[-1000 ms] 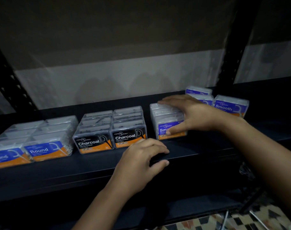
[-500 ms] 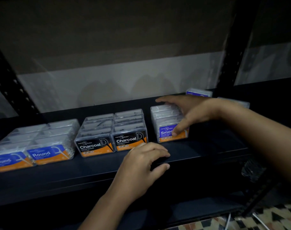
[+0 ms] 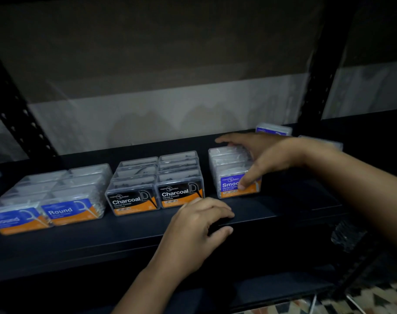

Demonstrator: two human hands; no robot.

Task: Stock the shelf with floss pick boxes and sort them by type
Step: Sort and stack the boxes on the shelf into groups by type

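On the dark shelf [image 3: 79,241] stand clear floss pick boxes in groups. Blue-and-orange Round boxes [image 3: 57,200] are at the left, and black Charcoal boxes [image 3: 156,189] are in two rows in the middle. A single row of purple Smooth boxes [image 3: 229,168] stands to the right. My right hand [image 3: 267,155] spans this Smooth row, with the thumb on the front label and the fingers reaching behind the back box. My left hand [image 3: 195,230] grips the shelf's front edge below the Charcoal boxes, fingers on top and thumb underneath.
Two more Smooth boxes [image 3: 273,129] [image 3: 320,141] lie at the back right, partly hidden by my right arm. Black perforated posts rise at the left [image 3: 11,105] and right [image 3: 317,75]. A lower shelf and patterned floor [image 3: 363,298] show below.
My right hand has shifted from lying over the Smooth row to clasping it front to back, and my forearm now hides more of the back-right boxes. My left hand has stayed put.
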